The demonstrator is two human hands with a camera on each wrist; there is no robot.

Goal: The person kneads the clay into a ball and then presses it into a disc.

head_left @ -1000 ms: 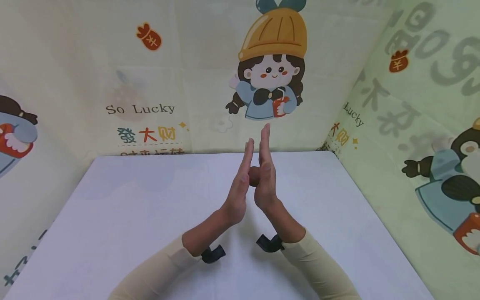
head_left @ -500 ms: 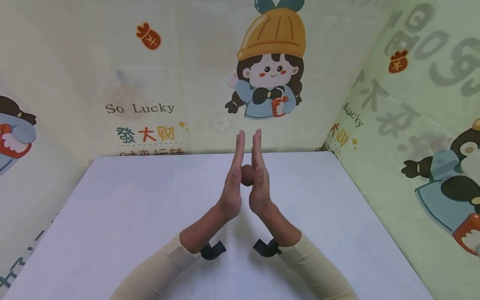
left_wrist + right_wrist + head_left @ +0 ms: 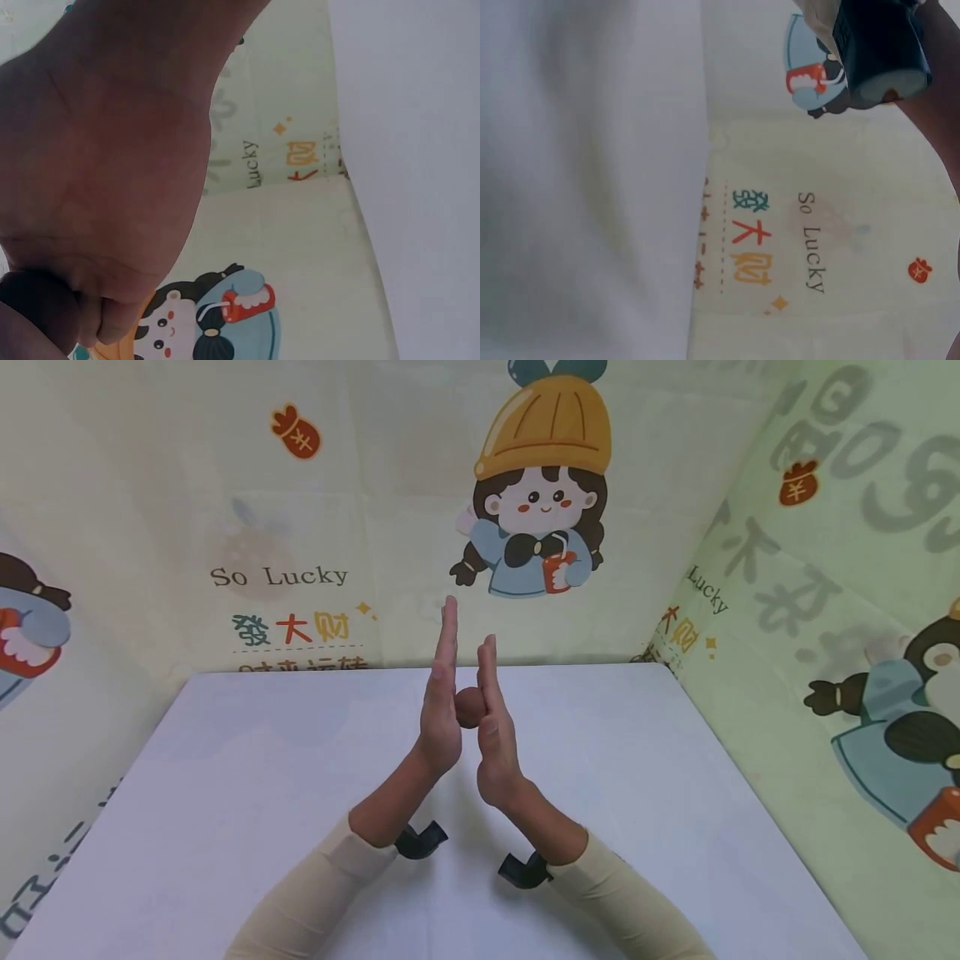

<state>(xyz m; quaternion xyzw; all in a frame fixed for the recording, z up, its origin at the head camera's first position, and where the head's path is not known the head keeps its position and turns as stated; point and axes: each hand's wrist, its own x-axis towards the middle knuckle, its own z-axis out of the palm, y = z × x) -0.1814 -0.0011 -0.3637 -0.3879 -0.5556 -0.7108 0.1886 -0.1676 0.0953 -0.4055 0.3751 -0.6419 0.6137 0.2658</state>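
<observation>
Both forearms rose from the lower middle of the frame and converged near its centre. The left hand (image 3: 441, 710) stood upright with straight fingers, its fingertips reaching higher than the other's. The right hand (image 3: 493, 735) faced it palm to palm (fingers likewise straight), sitting slightly lower. Pale sleeves covered both arms to the wrists.

White table (image 3: 225, 793) amid pale cartoon-printed cloth walls (image 3: 285, 527).
</observation>
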